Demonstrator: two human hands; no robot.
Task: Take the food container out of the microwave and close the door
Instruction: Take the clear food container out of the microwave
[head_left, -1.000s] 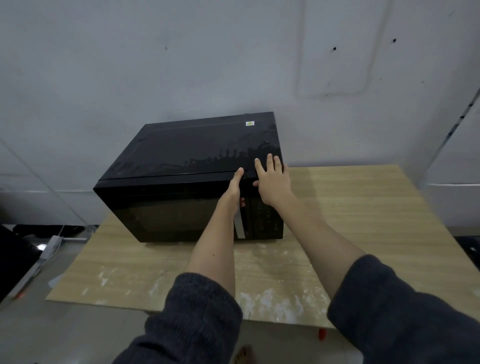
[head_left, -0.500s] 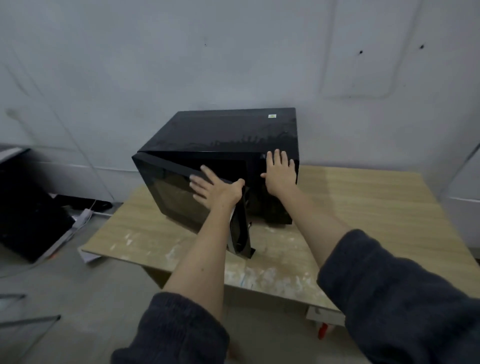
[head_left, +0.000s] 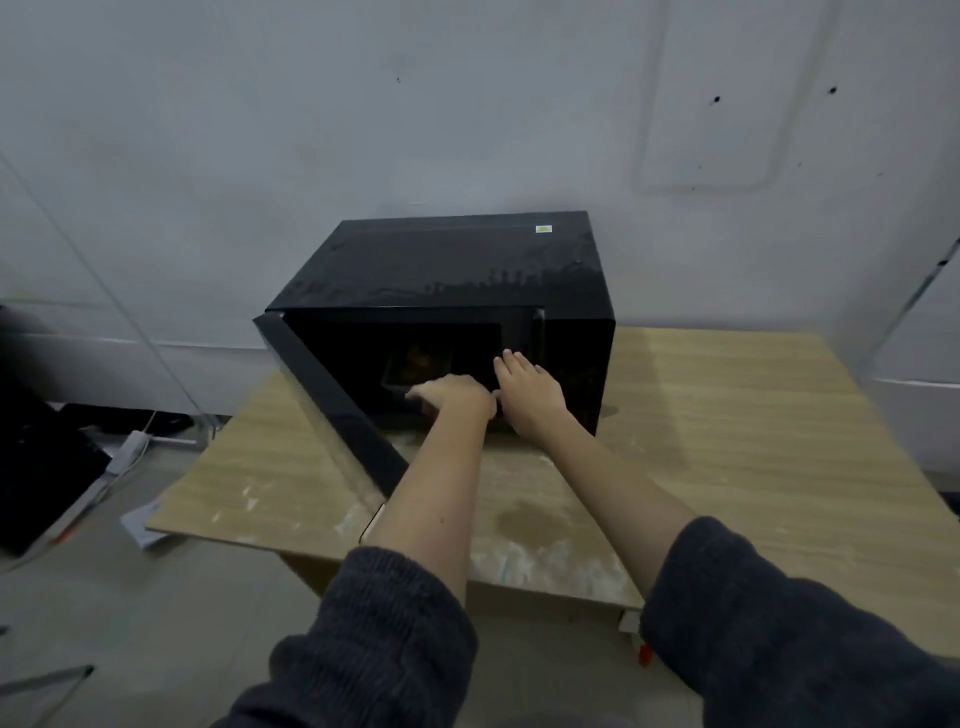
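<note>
The container (head_left: 418, 364) sits deep in the microwave (head_left: 447, 312) on the worktop (head_left: 727, 441), door (head_left: 332, 405) swung wide to the left. It looks a shallow dark tray with brownish food, probably light and fairly stiff (maybe hot), best taken by its two short rims and kept level. The left hand (head_left: 452, 397) reaches in, fingers loosely curled and holding nothing; the right hand (head_left: 530, 392) lies flat, fingers together, at the opening's right edge.
</note>
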